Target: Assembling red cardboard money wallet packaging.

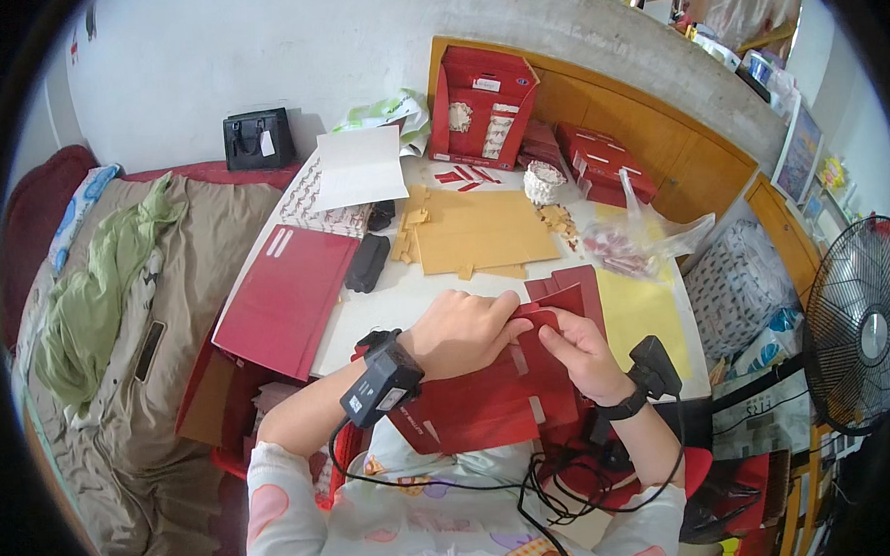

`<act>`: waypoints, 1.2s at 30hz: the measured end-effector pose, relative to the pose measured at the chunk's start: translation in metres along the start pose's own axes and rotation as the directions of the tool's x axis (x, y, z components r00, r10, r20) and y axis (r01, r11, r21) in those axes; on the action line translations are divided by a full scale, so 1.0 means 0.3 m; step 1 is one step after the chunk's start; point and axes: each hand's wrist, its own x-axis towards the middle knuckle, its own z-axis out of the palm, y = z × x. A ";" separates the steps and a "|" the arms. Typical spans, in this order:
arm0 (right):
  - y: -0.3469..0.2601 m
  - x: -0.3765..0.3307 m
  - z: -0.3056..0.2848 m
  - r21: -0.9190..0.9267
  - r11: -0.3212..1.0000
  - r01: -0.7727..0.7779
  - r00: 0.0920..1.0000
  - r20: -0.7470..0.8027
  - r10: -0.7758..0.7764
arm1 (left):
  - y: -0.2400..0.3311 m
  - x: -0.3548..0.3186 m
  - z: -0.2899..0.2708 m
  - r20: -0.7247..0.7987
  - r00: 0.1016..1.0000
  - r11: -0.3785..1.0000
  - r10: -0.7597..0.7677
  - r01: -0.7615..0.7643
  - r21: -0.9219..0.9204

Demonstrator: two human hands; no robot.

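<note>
Both hands hold a red cardboard piece (469, 409) with slots and folded flaps, tilted above my lap at the table's near edge. My left hand (466, 331) is closed on its upper edge, thumb and fingers pinching beside a fold. Close by on the right, my right hand (583, 356) grips the same edge, its thumb lying on the red face. The fingertips behind the cardboard are hidden. Just beyond my hands lie more red cardboard pieces (577, 281). A stack of flat red sheets (289, 293) rests at the table's left side.
A tan cardboard sheet (487, 227) lies mid-table, beside a black pouch (366, 263). Behind it stand a white roll (543, 182) and an upright red box (480, 144). A plastic bag (625, 247) sits right. Cables (570, 489) hang over my lap; a fan (863, 322) stands far right.
</note>
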 end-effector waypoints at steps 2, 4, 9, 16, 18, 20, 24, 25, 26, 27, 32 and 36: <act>0.005 0.002 0.001 -0.048 0.999 0.023 0.999 -0.033 -0.024 | -0.001 0.001 0.003 0.059 0.998 0.999 -0.019 0.017 0.037; 0.004 0.004 -0.003 -0.007 1.000 0.002 1.000 0.002 -0.002 | -0.004 -0.005 0.015 0.069 0.997 0.999 -0.021 0.019 0.029; -0.011 0.002 0.006 -0.060 0.998 0.002 1.000 -0.030 -0.003 | 0.001 -0.002 0.009 0.055 0.998 1.000 -0.024 0.023 0.020; -0.023 0.012 0.003 -0.335 0.941 -0.040 0.992 -0.130 -0.004 | -0.019 0.013 0.024 0.137 0.989 0.998 -0.054 0.056 -0.016; -0.072 0.018 0.007 -0.437 0.880 -0.188 0.965 -0.250 0.082 | -0.031 0.006 0.028 0.150 0.985 0.996 -0.084 0.088 -0.021; -0.084 0.026 -0.016 -0.514 0.787 -0.342 0.912 -0.383 0.146 | -0.050 0.009 0.033 0.216 0.966 0.985 -0.140 0.158 -0.070; -0.070 0.071 -0.038 -0.951 0.216 0.221 0.819 0.061 -0.571 | -0.070 0.017 0.049 0.279 0.946 0.975 -0.163 0.198 -0.103; -0.058 0.078 -0.049 -0.924 0.263 0.277 0.861 0.117 -0.495 | -0.068 0.023 0.054 0.273 0.949 0.957 -0.160 0.216 -0.191; -0.046 0.082 -0.057 -0.892 0.314 0.326 0.891 0.179 -0.417 | -0.069 0.028 0.058 0.265 0.951 0.932 -0.158 0.232 -0.278; -0.036 0.082 -0.059 -0.871 0.380 0.311 0.897 0.137 -0.420 | -0.081 0.033 0.063 0.264 0.950 0.931 -0.166 0.239 -0.276; -0.012 0.092 -0.051 -0.664 0.741 0.096 0.995 0.035 -0.097 | -0.123 0.018 0.079 0.411 0.906 0.823 -0.098 0.306 -0.479; 0.006 0.078 -0.057 -0.751 0.632 0.192 0.978 0.093 -0.187 | -0.147 -0.023 0.084 0.402 0.912 0.843 -0.083 0.279 -0.459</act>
